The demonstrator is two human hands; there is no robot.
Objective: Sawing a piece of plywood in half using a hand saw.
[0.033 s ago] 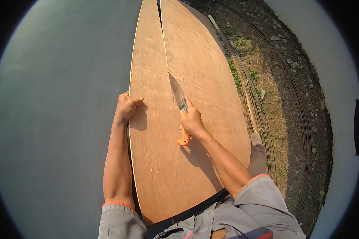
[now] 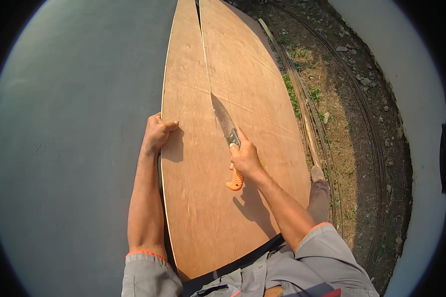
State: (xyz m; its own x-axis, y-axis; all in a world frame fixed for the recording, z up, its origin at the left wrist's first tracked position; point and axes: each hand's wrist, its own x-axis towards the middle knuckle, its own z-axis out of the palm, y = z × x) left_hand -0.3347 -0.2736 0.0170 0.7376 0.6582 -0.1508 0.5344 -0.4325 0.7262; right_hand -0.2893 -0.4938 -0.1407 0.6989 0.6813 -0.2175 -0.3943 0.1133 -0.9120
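Observation:
A sheet of plywood point(image 2: 203, 208) stretches away in front of me, with a long cut running from its far end to about the middle. My right hand point(image 2: 245, 157) is wrapped round the orange and black handle of a handsaw point(image 2: 224, 116). The saw's blade sits at the near end of the cut, its tip pointing away from me. My left hand point(image 2: 158, 131) grips the sheet's left edge, thumb on top and the other fingers curled out of sight at the edge. Beyond the saw the cut widens into a dark gap.
A smooth grey surface point(image 2: 84, 148) lies along the plywood's left side. On the right are dirt ground with weeds and stones, long thin rods point(image 2: 366, 114) and a wooden strip point(image 2: 309, 133). A pale wall point(image 2: 426, 158) rises at far right. My foot point(image 2: 319, 183) shows beside the sheet.
My right hand has drawn the saw back toward me and slightly to the right, so more of the blade shows. The left hand and plywood stay put.

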